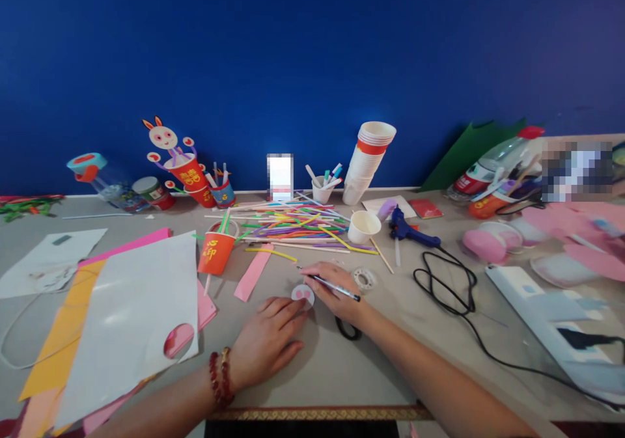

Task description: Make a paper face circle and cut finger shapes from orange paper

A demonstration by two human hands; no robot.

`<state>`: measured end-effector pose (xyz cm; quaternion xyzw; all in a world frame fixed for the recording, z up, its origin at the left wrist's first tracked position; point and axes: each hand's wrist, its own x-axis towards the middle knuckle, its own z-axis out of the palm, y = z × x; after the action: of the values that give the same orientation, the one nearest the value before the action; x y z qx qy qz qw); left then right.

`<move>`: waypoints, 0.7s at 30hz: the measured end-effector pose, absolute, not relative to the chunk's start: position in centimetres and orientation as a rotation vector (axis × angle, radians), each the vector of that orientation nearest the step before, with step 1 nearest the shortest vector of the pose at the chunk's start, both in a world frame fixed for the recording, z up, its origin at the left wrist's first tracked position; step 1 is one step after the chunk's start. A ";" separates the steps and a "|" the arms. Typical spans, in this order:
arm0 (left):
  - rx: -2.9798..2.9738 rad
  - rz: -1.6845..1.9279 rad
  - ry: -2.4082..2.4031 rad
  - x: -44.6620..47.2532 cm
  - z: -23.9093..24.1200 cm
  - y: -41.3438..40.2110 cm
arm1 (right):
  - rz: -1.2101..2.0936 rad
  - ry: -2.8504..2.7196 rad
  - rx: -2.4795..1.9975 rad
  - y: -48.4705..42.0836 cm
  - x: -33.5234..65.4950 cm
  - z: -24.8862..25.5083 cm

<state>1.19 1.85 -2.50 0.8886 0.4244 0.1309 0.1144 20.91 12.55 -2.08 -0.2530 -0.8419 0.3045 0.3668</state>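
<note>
I log the left hand [268,342] lying flat and open on the counter [342,376], palm down, its fingertips pressing the near-left rim of a small white paper disc [303,293] with two pink spots. The disc sits flat, roughly midway between the counter's left and right edges and closer to the near edge than the far one.

The right hand [336,293] is closed around a thin pen [338,287]. I read the tip as pointing left, just above the disc; I cannot tell if it touches the paper.

Black scissors [347,329] lie partly under the right wrist. A clear tape roll [364,279] sits just beside that hand, on its far-right side.

Further toward the far edge:
- A red paper cup [215,253] stands upright.
- A spread of coloured straws [293,226] lies flat.
- A blue glue gun [408,230] rests on its side.

A white sheet [137,308] with a round hole lies toward the left edge.
</note>
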 end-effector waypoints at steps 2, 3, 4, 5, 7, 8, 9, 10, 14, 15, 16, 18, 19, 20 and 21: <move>2.606 0.374 1.251 1.2 -2.6 1.8 | 0.696 -2.232 -0.619 12.5 21.2 -1.3; 2.605 0.367 1.261 1.2 -2.7 1.7 | 0.641 -2.267 -0.625 12.4 21.4 -0.9; 2.601 0.361 1.273 1.2 -2.8 1.6 | 0.584 -2.302 -0.641 12.4 21.8 -0.5; 2.595 0.356 1.289 1.1 -2.9 1.6 | 0.525 -2.335 -0.666 12.3 22.3 -0.1; 2.577 0.360 1.317 1.1 -3.1 1.5 | 0.419 -2.400 -0.734 12.2 23.8 0.6; 2.569 0.367 1.326 1.1 -3.2 1.4 | 0.365 -2.429 -0.789 12.2 24.7 0.7; 2.563 0.376 1.332 1.1 -3.3 1.4 | 0.306 -2.444 -0.854 12.1 25.9 0.7; 2.559 0.383 1.334 1.1 -3.4 1.3 | 0.243 -2.432 -0.931 12.0 27.1 0.6; 2.551 0.397 1.338 1.1 -3.6 1.3 | 0.064 -2.392 -1.204 11.9 32.6 -1.3; 2.551 0.400 1.337 1.2 -3.6 1.3 | 0.025 -2.384 -1.245 12.0 33.9 -2.0; 2.551 0.405 1.335 1.2 -3.7 1.3 | -0.014 -2.387 -1.275 12.0 35.1 -2.6; 2.550 0.425 1.337 1.3 -3.6 1.3 | -0.092 -2.421 -1.336 12.1 36.9 -3.5; 2.546 0.439 1.341 1.3 -3.6 1.3 | -0.134 -2.436 -1.348 12.2 37.4 -3.8; 2.542 0.455 1.347 1.4 -3.6 1.3 | -0.167 -2.456 -1.353 12.2 37.8 -3.9; 2.538 0.470 1.353 1.4 -3.5 1.3 | -0.192 -2.480 -1.346 12.3 37.9 -4.0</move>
<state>1.41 1.25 -3.52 0.8653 0.4611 0.1603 0.1133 37.95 12.26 -4.04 -0.4701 -0.8661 -0.0669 0.1563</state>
